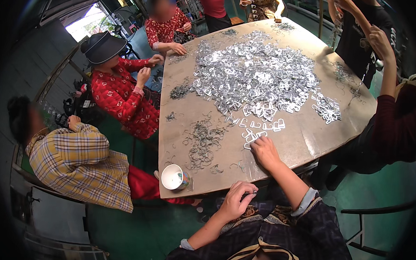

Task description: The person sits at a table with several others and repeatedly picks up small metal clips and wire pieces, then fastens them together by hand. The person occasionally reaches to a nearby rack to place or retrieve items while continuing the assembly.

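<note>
My right hand reaches onto the table with its fingers stretched out. Its fingertips touch a few loose silver hook-shaped pieces at the near side of a big heap. Just off the near table edge, in front of my body, my left hand is closed, thumb and fingers pinched together. Whatever small thing it holds is too hidden to name. Between my hands and the left side of the table lies a loose spread of thin, curved wire pieces.
The large heap of silver pieces covers the middle of the brown table. A white paper cup stands at its near left corner. Several people line the table, including one in a plaid shirt at left and one in a dark red sleeve at right.
</note>
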Tool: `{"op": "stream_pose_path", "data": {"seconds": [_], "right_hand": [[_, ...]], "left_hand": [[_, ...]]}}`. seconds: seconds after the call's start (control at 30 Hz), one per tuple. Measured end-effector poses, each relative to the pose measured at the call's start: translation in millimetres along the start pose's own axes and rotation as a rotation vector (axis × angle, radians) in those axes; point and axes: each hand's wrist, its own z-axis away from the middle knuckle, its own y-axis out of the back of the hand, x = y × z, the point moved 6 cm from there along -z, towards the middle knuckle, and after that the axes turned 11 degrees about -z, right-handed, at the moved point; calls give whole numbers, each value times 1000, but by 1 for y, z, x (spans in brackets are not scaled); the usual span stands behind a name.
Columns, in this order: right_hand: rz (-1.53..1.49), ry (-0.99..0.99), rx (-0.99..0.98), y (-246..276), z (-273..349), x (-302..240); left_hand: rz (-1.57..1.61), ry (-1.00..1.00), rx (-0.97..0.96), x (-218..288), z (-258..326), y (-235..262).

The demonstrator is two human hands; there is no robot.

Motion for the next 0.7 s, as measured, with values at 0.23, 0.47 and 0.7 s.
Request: {"op": "stream_pose_path", "data": {"seconds": [0.23, 0.47, 0.7], "right_hand": [[-158, -190, 105, -2, -9, 13], [-944, -412, -19, 46, 20, -34], [-967, -379, -27, 86, 46, -70]], "left_hand": [[-10, 20, -3, -2, -2, -3], [-53, 104, 70, -11, -1, 0], [-96, 109, 99, -7, -8, -5]]}}
